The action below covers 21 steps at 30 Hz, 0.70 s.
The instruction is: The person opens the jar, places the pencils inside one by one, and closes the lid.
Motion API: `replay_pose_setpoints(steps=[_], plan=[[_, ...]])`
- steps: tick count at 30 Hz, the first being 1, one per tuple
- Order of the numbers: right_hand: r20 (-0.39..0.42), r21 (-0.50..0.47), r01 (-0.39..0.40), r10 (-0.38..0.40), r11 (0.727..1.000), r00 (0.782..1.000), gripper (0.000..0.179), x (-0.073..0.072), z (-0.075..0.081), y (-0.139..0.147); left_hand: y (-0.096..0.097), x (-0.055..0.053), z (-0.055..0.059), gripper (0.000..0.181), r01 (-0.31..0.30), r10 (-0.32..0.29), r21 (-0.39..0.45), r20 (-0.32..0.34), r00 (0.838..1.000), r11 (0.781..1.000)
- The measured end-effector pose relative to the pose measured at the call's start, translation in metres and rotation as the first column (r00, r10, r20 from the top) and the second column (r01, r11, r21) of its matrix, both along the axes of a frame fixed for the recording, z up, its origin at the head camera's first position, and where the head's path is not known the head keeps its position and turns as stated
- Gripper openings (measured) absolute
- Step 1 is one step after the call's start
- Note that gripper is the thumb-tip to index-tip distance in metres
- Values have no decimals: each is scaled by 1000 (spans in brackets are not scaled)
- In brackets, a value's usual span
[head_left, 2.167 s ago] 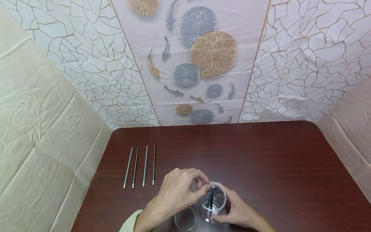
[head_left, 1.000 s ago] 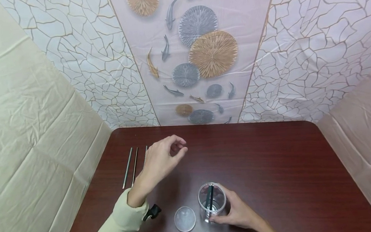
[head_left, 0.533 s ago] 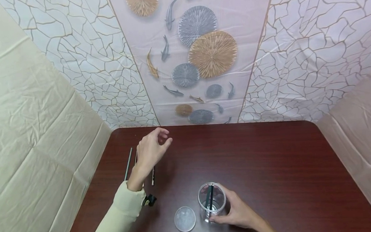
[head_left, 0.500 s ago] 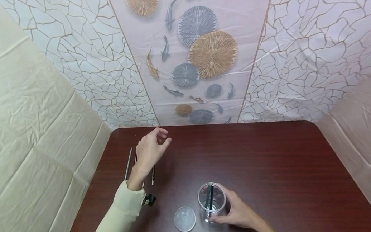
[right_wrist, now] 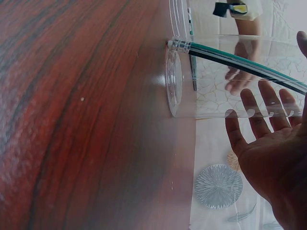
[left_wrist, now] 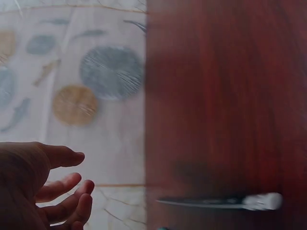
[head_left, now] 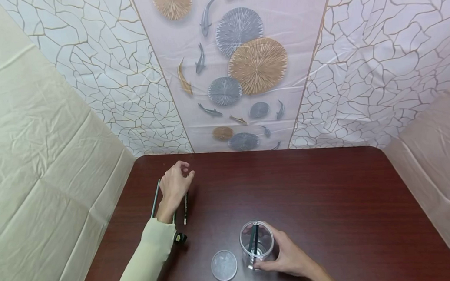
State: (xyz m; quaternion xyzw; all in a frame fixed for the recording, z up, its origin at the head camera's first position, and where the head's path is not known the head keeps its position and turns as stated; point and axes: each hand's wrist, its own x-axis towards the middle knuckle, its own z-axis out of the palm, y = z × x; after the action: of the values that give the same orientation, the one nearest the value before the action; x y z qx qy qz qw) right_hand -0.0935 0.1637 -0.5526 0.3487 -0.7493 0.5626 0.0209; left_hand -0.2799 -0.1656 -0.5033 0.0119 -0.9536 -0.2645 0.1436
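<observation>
My left hand (head_left: 173, 185) hovers over the pencils laid out at the left, its fingers loosely curled with nothing between them. Beside it lie a green pencil (head_left: 156, 198) and a dark pencil (head_left: 185, 210); the hand and sleeve cover most of the others. The left wrist view shows the dark pencil (left_wrist: 201, 203), apart from the fingers of the left hand (left_wrist: 57, 191). With my right hand (head_left: 289, 254) I grip a clear jar (head_left: 246, 261) standing upright on the table. Dark and green pencils (right_wrist: 230, 61) lean inside it, eraser ends down.
A round translucent lid (head_left: 224, 266) lies flat just left of the jar. The dark red tabletop (head_left: 322, 186) stretches off to the right. Patterned cloth (head_left: 325, 120) hangs behind the table, with plain cloth (head_left: 54, 170) at the left side.
My left hand has left the jar's mouth, where it held a pencil, and moved far and left over the laid-out pencils. The right hand and jar have stayed in place.
</observation>
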Motion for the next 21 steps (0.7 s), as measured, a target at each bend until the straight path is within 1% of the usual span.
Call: replay_pose_setpoints(steps=[4,10,15,21], plan=[[-2,-1,0,0,1000,1000,81,0,0,0,-5,-5,-16,28,-28,29,-40,13,999,999],[-1,-5,-5,5,1000,1000,81,0,1,-1,-10,-9,-36,23,-60,64,-88,43,997,994],[-1,-8,-6,6,1000,1000,81,0,2,-1,-12,-10,-48,20,-69,77,-104,73,994,992],[4,-9,-8,8,1000,1000,81,0,2,-1,-14,-8,-57,19,-81,92,-115,97,991,990]])
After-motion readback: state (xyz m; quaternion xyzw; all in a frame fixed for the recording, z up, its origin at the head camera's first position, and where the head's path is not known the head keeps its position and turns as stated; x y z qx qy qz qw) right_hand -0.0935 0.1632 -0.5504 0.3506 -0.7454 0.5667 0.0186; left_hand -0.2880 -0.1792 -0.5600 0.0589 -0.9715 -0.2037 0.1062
